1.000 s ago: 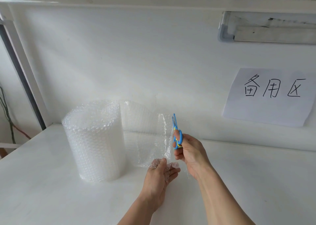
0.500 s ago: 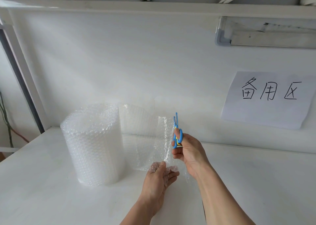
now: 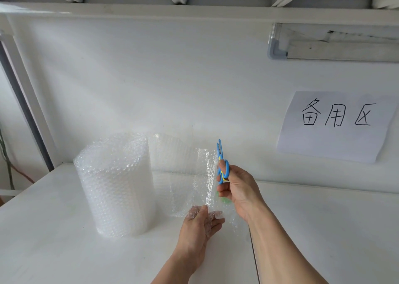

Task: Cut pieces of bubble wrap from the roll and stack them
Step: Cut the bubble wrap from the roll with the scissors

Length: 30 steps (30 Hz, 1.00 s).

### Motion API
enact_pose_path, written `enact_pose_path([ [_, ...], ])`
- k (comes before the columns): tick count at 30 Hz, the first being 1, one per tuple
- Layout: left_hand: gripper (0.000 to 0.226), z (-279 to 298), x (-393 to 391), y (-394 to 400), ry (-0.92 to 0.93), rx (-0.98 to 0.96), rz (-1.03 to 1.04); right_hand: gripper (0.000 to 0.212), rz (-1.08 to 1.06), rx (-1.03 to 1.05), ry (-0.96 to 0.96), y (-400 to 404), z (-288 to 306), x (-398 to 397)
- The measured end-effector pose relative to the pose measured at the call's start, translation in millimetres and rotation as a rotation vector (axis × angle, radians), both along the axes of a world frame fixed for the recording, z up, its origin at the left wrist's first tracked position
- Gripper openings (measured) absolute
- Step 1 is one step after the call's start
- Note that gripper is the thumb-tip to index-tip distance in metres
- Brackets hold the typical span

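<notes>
The left hand (image 3: 199, 229) pinches the bottom edge of the loose sheet (image 3: 185, 176), thumb in front and fingers showing through the film behind. The right hand (image 3: 236, 188) grips blue scissors (image 3: 221, 160), fingers through the loops, blades pointing up and nearly together at the sheet's free right edge. The sheet stands upright, clear and dimpled, running left to the roll (image 3: 116, 184), which stands on end on the white surface (image 3: 54, 229) just left of the hands. Behind, on the white wall, a paper sign (image 3: 336, 126) with handwritten characters hangs to the right, well apart from the roll.
</notes>
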State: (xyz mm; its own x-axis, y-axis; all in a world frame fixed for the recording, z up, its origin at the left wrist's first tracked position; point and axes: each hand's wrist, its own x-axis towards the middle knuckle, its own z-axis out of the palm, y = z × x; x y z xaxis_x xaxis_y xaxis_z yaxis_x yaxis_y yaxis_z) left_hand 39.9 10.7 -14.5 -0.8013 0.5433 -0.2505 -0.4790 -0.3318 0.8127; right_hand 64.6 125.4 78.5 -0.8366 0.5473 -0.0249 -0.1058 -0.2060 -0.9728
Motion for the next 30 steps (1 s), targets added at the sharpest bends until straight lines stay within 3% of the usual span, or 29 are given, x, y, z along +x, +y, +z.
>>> enact_pose_path([
  [18, 0.011, 1, 0, -1, -0.009, 0.021, 0.013, 0.023, -0.007, -0.004, 0.001, 0, 9, 7],
  [30, 0.009, 0, -2, 0, -0.012, 0.026, 0.018, 0.021, -0.082, 0.167, -0.126, 22, -27, 63],
])
